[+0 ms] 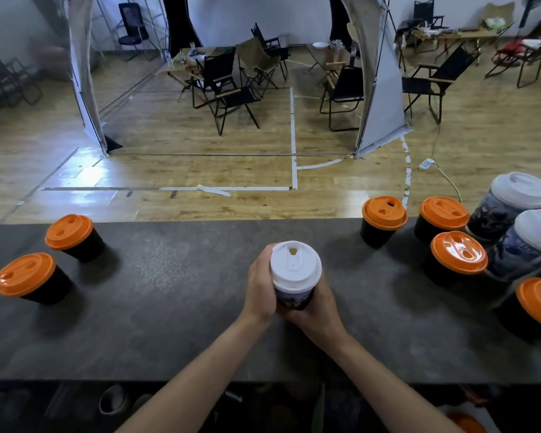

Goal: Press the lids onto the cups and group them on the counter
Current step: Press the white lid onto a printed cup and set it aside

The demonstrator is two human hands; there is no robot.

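Hands grip one white-lidded cup point(295, 276) at counter point(169, 307) center: left hand point(260, 287) & right hand point(314, 307) both wrapped round it. Orange-lidded cups point(459, 253) cluster at right w/ two more white-lidded ones.

We looked out on a wooden floor point(200, 145) marked with white tape lines point(293, 135). A grey fabric panel point(83, 73) stood on the left and another panel point(378, 89) on the right. Between them, black folding chairs point(225, 89) were clustered beside a cluttered low table point(185, 62), with a white bowl point(320, 45) farther back. A white power strip point(426, 164) lay on the floor at the right, and a black office chair point(133, 26) stood near the far wall.
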